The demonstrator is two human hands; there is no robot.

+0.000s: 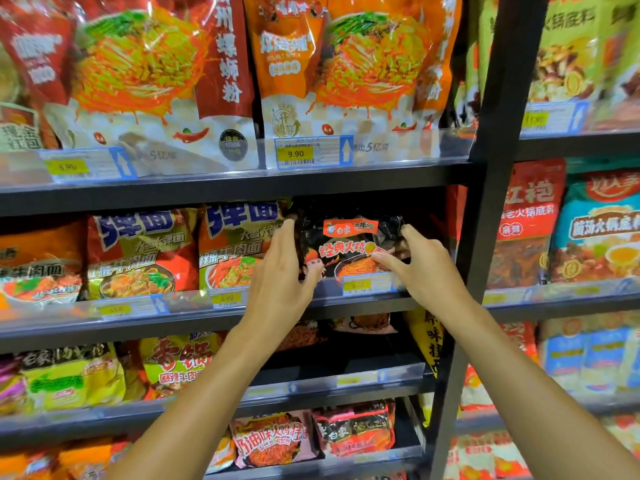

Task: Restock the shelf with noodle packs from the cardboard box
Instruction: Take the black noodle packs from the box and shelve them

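Black noodle pack point(348, 245) standing upright on the second shelf point(207, 318), just right of centre, with the left hand point(282, 271) gripping its 9 o'clock edge and the right hand point(424, 268) pinching its 3 o'clock edge, red-and-gold noodle packs point(235, 247) adjoining at 9 o'clock.

Two hands point(280, 268) point(426, 268), one black noodle pack point(349, 247), perhaps four shelves point(221, 188).

A black noodle pack point(349, 247) with red and orange print stands upright on the shelf point(214, 320). It sits at the shelf's right end, just beside the dark upright post point(485, 202), behind a yellow price tag point(358, 285).
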